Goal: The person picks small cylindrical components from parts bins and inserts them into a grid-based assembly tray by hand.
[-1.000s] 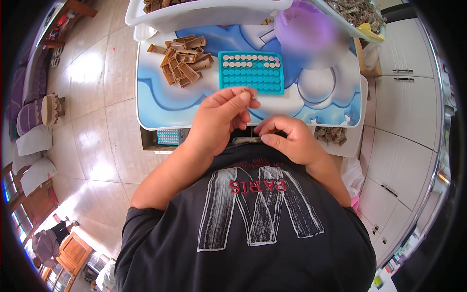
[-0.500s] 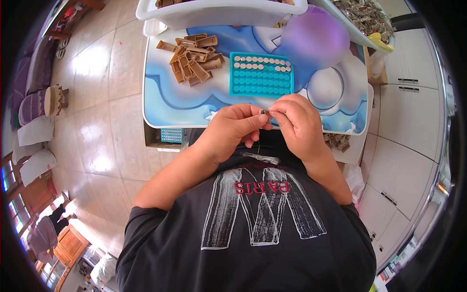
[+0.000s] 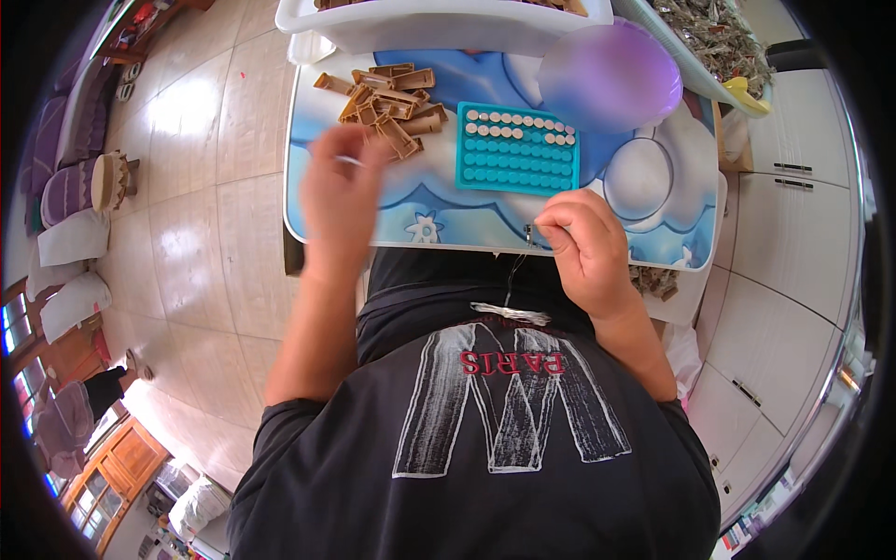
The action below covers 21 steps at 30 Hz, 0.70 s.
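My right hand (image 3: 586, 245) is pinched closed at the front edge of the table, holding a small dark part (image 3: 529, 233) with thin wires hanging from it. Those wires run down toward a pale bundle of wires (image 3: 511, 314) lying against my black shirt. Up on the left, my left hand (image 3: 338, 191) is smeared by motion beside a loose pile of brown plastic casings (image 3: 396, 101); whether it holds anything cannot be made out. Between and beyond my hands lies a teal tray (image 3: 509, 161) of round pockets, with white round pieces in its two far rows.
A white bin (image 3: 448, 33) holding brown pieces stands at the table's far edge. A blurred purple round object (image 3: 611, 75) sits at the far right. Beyond it is a container of tangled scraps (image 3: 714, 42). White cabinets (image 3: 793, 224) line the right side.
My left hand has left my right hand and moved left and away toward the brown casings. My right hand stays near the table edge, still pinching. The view has shifted slightly.
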Each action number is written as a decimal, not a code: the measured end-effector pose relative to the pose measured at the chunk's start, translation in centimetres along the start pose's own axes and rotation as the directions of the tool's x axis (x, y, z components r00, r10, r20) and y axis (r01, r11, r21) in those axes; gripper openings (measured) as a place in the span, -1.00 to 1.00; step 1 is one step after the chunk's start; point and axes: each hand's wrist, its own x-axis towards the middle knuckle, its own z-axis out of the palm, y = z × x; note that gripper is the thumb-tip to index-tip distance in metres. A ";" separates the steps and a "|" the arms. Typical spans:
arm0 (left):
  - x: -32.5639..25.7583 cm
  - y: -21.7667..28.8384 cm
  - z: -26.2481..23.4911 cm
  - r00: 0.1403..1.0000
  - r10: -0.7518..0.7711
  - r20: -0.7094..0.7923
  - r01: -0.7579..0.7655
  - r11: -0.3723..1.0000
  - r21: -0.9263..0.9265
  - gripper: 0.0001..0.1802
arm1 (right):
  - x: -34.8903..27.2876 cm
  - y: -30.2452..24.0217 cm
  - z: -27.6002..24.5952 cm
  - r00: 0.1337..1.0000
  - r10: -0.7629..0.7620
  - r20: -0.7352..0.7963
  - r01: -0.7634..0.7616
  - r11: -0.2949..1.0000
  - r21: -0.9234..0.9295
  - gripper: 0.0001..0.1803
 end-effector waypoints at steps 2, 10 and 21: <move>1.9 -0.6 -1.9 0.983 0.041 -0.179 -0.019 0.992 0.123 -0.60 | 0.0 -0.1 0.2 1.000 0.010 -0.019 -0.009 0.999 0.036 -0.88; 3.6 -1.6 -1.7 0.997 -0.065 -0.047 0.076 0.942 0.327 -0.59 | 0.7 -0.5 1.1 1.000 0.029 -0.012 -0.026 0.979 0.200 -0.91; -2.2 3.0 0.5 0.831 -0.176 0.527 0.472 0.725 -0.502 -0.80 | 0.9 -0.8 1.6 0.997 0.082 -0.010 -0.077 0.960 0.269 -0.93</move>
